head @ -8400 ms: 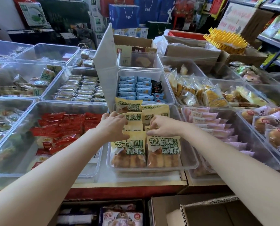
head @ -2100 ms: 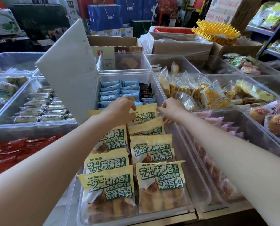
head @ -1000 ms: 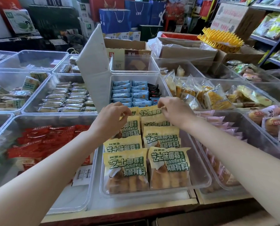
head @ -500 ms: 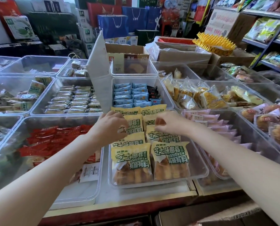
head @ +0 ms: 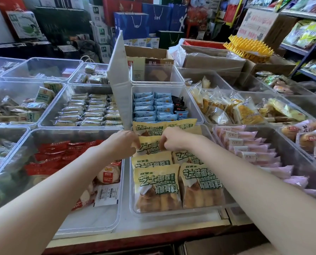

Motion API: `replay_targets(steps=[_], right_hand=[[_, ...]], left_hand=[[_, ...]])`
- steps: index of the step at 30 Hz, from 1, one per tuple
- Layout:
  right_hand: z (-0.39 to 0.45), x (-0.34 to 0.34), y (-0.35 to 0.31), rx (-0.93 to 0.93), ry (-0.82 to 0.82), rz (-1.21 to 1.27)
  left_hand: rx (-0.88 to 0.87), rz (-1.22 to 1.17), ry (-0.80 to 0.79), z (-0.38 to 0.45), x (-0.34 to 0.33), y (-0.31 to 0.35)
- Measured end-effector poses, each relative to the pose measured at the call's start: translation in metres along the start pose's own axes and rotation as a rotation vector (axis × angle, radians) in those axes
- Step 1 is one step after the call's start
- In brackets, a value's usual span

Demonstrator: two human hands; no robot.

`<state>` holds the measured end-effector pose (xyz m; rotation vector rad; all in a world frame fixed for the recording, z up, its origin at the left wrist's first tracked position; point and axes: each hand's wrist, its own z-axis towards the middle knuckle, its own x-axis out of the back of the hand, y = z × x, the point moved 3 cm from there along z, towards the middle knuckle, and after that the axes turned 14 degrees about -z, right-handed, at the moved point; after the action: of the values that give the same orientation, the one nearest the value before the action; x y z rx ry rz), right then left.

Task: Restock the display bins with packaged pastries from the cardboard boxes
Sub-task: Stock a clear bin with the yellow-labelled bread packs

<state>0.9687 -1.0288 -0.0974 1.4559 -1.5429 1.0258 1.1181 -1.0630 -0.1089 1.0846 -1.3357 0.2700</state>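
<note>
Both hands have come back toward the body since half a sec ago, from the far end of the clear bin [head: 133,210] to its mid rows. Left hand [head: 121,144] and right hand [head: 173,139] sit close together, fingers curled down onto one yellow pastry pack [head: 148,147] between them; each seems to pinch its top edge, but fingertips are hidden behind knuckles and wrapper, so exact grip is hard to confirm. That pack stands in the left column, approx third from the near end, overlapped by packs nearer the body. Two front packs [head: 158,188] lie below the wrists, fully readable; right forearm cuts off the pack on its side. Beyond the hands, two more yellow packs lean on the bin's far wall, lower halves hidden. Just past them, blue wrapped snacks [head: 149,107] in the next bin. Left of the left hand, red packs [head: 61,153] blurred behind the bin's wall. Right of the right hand, pink packs [head: 249,146], partly blocked by the forearm. White lid [head: 119,78] stands upright beyond the left hand. Cardboard boxes [head: 214,60] far back, contents not visible. Surface [head: 171,227] edge shows under the arms.
</note>
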Motion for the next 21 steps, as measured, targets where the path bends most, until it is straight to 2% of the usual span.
replay_targets(steps=[3,9,12,17,21], right_hand=[[-0.001,-0.001,0.006,-0.006,-0.023,0.038],[0.005,-0.011,0.007,-0.078,-0.054,-0.046],[0.006,-0.005,0.011,-0.085,-0.023,0.039],[0.004,0.017,0.022,-0.093,0.082,0.164],[0.004,0.038,0.034,-0.138,0.299,0.330]], left_hand=[[-0.020,-0.051,-0.009,-0.006,-0.001,0.003],[-0.020,-0.021,-0.085,0.000,-0.015,0.011],[-0.017,-0.115,-0.042,0.003,-0.005,0.010],[0.019,-0.319,0.132,0.006,0.013,-0.001],[0.095,-0.346,0.147,0.009,0.013,-0.012]])
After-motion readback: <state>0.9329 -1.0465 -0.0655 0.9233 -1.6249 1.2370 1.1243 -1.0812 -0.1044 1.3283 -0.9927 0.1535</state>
